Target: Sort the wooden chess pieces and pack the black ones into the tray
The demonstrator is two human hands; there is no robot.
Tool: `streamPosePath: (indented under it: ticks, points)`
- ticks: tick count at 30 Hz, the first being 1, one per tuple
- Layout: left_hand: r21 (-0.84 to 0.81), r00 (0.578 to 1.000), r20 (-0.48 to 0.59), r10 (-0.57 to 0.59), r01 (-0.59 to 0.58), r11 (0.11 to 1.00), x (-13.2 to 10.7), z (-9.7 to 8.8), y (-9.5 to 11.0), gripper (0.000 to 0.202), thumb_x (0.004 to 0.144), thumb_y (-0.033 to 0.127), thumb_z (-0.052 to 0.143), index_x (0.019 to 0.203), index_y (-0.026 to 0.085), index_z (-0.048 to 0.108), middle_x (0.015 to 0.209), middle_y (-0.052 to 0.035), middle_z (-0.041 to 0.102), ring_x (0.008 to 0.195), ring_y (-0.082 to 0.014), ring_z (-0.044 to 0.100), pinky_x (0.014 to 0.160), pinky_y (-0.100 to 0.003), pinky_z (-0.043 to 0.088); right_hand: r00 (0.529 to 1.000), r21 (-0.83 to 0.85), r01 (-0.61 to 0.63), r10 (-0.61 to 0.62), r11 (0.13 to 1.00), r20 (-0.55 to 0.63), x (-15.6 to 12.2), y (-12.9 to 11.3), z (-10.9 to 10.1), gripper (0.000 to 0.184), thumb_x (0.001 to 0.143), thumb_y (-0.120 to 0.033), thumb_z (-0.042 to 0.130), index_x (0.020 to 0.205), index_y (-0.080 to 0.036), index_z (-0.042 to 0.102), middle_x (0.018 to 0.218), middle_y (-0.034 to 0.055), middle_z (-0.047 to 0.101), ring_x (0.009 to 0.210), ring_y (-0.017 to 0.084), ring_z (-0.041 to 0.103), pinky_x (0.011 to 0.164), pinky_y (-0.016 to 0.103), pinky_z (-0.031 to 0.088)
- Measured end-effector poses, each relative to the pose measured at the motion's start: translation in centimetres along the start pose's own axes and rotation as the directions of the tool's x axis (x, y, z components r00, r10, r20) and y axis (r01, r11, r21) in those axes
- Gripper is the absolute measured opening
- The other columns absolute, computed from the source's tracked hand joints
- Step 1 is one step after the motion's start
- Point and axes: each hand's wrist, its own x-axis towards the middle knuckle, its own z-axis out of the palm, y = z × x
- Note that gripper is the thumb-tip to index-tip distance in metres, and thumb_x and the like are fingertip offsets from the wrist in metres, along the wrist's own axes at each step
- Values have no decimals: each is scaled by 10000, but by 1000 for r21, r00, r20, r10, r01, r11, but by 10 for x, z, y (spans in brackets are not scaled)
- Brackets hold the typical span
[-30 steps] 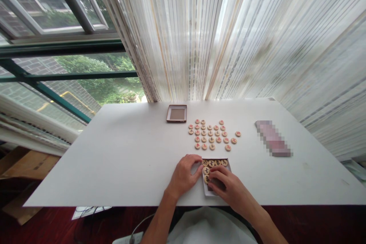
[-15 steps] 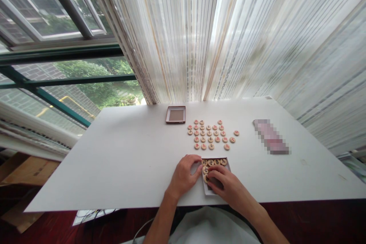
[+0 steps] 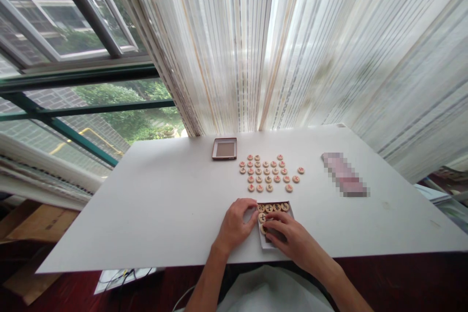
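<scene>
A small white box lies near the front edge of the white table, with a few round wooden game discs lined along its far side. My left hand rests at the box's left edge, fingers curled against it. My right hand lies over the box, fingertips pressed on a disc inside. Farther back, several loose discs with red and black marks are spread on the table.
A brown box lid lies behind the loose discs. A blurred pink-grey oblong lies to the right. Striped curtains hang behind the table, with an open window at the left.
Both hands stay at the box with barely any movement; only the camera view has shifted slightly.
</scene>
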Motion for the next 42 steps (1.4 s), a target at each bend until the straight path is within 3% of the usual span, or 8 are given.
streamPosePath:
  ticks: [5,9,14,20,28,31,36,42]
  points:
    - [5,1000,5,-1,1,1000,0,0,1,178,898,204,615,1070,234,648,1094,-57,683,1036,-220,632,967,-406,514,999,74,-36,37,997,-12,-8,-4,-17,192,957,-269,567,1099,-260,696,1198,79,648,1090,225,646,969,355,536]
    - [0,1000,0,3,-3,1000,0,0,0,185,896,197,616,1075,233,644,1097,-53,683,1038,-214,632,968,-399,513,988,71,-53,63,996,-138,-19,7,-33,193,978,-293,523,1044,-247,699,1095,77,688,1009,226,669,906,353,560]
    - [-66,1000,-11,-23,22,998,0,0,-1,153,940,233,563,1067,222,648,1127,-63,676,1064,-200,638,956,-368,526,930,49,-172,178,984,-321,-28,32,-49,216,960,-384,549,1007,-233,696,1026,78,714,858,226,678,575,281,564]
    - [-50,1000,10,-4,5,999,12,-13,1,150,954,277,551,1052,220,650,1122,-63,686,1052,-198,643,852,-330,543,883,107,-236,259,966,-391,-32,68,-50,253,949,-425,570,1014,-221,704,1016,67,742,896,231,694,834,360,565]
    - [108,982,97,163,-173,979,92,-34,4,149,945,255,577,1072,227,651,1074,-56,703,1020,-193,645,917,-339,515,864,166,-265,310,950,-398,-34,79,-47,240,936,-432,584,1010,-240,708,1021,54,753,926,240,701,842,349,551]
    - [240,961,198,194,-239,941,130,-28,-2,161,935,248,592,1076,217,662,1049,-58,712,988,-194,647,908,-330,511,860,183,-259,313,948,-403,-35,78,-48,236,940,-427,577,1005,-242,709,1023,52,753,933,240,703,850,347,550]
    - [289,934,300,195,-284,914,181,-14,-18,147,891,229,641,1026,211,697,985,-48,726,976,-209,632,876,-327,506,852,202,-262,324,944,-411,-34,75,-50,228,941,-413,576,1000,-240,713,1021,48,754,936,235,706,843,334,554]
    - [324,887,414,202,-351,878,202,3,-14,148,886,285,656,996,215,724,909,-49,728,930,-210,628,860,-323,496,845,224,-257,331,940,-420,-32,76,-51,208,942,-392,576,986,-243,715,1001,41,759,919,224,710,834,318,555]
